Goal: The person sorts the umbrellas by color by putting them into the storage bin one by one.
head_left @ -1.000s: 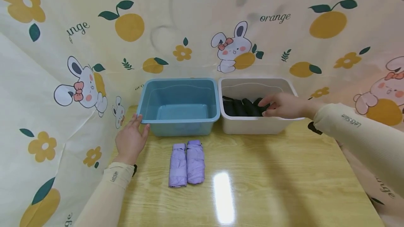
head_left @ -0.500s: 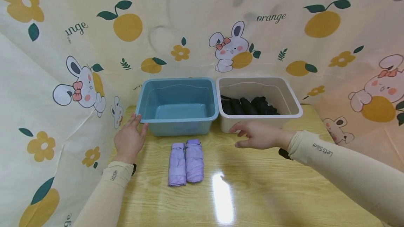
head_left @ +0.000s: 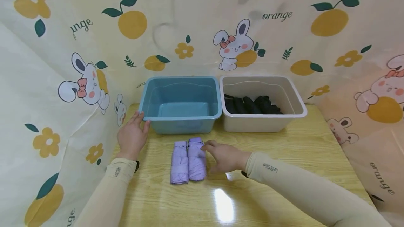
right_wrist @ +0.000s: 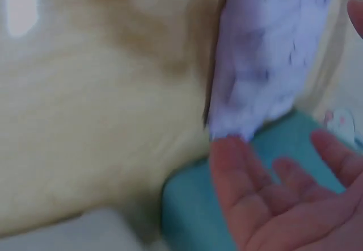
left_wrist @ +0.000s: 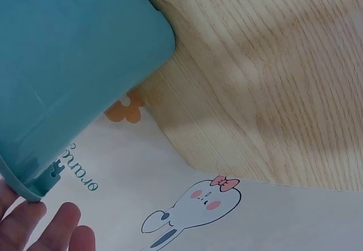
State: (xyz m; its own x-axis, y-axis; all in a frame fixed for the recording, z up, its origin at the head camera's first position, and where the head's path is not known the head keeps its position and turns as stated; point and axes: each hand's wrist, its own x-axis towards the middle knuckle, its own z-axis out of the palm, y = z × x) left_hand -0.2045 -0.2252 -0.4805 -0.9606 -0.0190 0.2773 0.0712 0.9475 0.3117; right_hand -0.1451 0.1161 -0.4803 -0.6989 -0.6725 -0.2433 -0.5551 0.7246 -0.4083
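Two purple rolled fabric bundles lie side by side on the table, a left bundle (head_left: 179, 164) and a right bundle (head_left: 197, 160). My right hand (head_left: 225, 157) hovers at the right bundle's right side, fingers spread and fingertips close to its upper end. In the right wrist view, the fingers (right_wrist: 232, 171) overlap the end of the purple fabric (right_wrist: 261, 58), with nothing in the palm. My left hand (head_left: 132, 137) rests its fingers on the front left corner of the blue bin (head_left: 184, 126). The left wrist view shows the fingertips (left_wrist: 65, 220) at that bin's rim.
A beige bin (head_left: 255, 124) stands right beside the blue one, with several black rolled bundles (head_left: 250, 106) inside. Nothing lies in the blue bin. A printed cloth (head_left: 195, 16) rises behind and beside the wooden table (head_left: 300, 157).
My right hand has left the beige bin and moved left and toward me, down to the right purple bundle. A black bundle it covered now shows. My left hand stays on the blue bin.
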